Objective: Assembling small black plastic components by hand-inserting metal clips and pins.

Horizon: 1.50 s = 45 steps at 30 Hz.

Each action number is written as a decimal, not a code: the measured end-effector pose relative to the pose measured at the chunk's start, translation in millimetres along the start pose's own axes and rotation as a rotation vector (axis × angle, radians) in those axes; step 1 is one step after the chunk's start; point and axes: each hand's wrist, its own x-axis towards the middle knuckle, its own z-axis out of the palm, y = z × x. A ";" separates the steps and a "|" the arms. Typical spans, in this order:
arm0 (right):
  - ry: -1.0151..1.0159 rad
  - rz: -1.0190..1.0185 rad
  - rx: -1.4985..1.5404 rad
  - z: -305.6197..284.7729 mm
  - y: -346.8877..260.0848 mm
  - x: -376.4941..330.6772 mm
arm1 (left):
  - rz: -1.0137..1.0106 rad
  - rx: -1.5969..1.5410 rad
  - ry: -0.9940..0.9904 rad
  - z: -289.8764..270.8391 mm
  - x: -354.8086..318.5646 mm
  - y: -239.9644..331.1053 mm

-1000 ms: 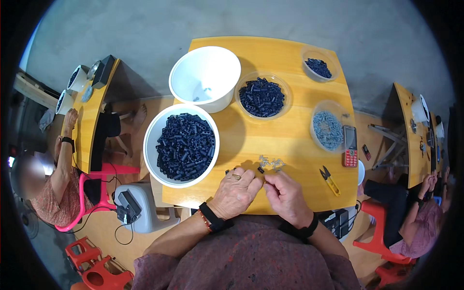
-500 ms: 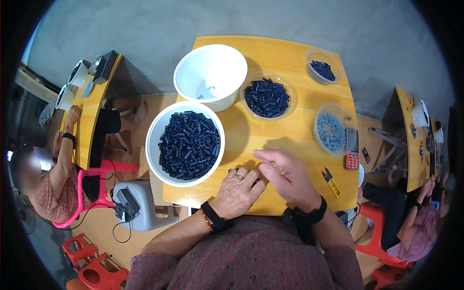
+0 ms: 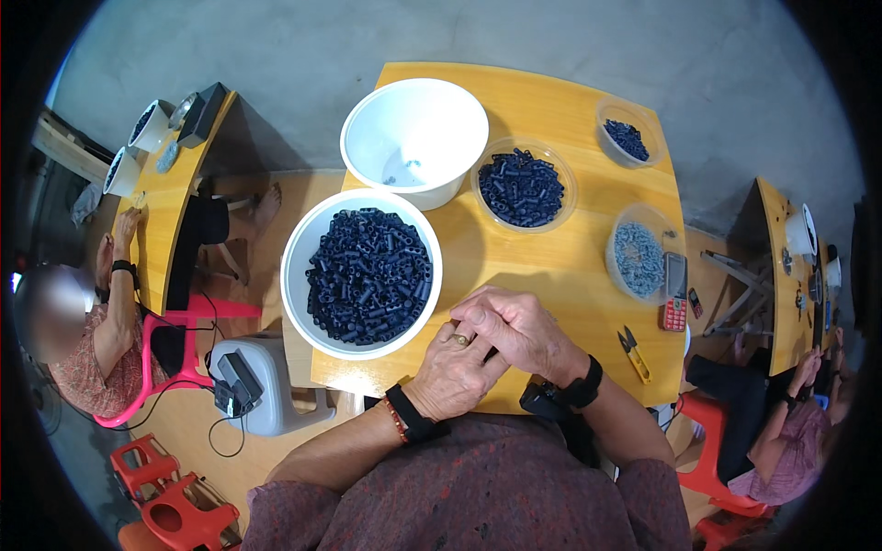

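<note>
Right hand (image 3: 525, 335) curled over half-bent left hand (image 3: 453, 375), tub (image 3: 296, 268) just leftward; likely handling small parts (image 3: 369, 275), though I cannot tell what's held; next probably calls for uncurling.

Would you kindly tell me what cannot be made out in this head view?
Head view:
Anything between left hand and right hand: hidden by the hands themselves.
Floor of the nearer white bucket: covered by dark pieces.
Exact shapes of grey pieces: too small.

Mottled dark maroon top (image 3: 459, 491). Black wristbands (image 3: 410, 412), left and right; red beaded bracelet (image 3: 396, 421), left. Gold-toned ring (image 3: 461, 340) on left hand (image 3: 452, 375).
</note>
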 end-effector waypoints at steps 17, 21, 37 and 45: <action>-0.022 0.020 0.091 -1.6 4.1 3.0 | -0.055 0.042 -0.085 -1.2 -3.0 2.2; -0.015 0.015 0.052 0.1 6.1 2.8 | -0.072 0.019 -0.040 -2.0 0.7 4.5; 0.172 0.051 0.308 -8.1 16.9 6.8 | -0.192 -0.103 -0.001 1.9 0.7 -1.6; 0.175 0.013 0.384 -6.3 18.6 11.7 | -0.260 -0.151 0.061 2.6 2.5 1.3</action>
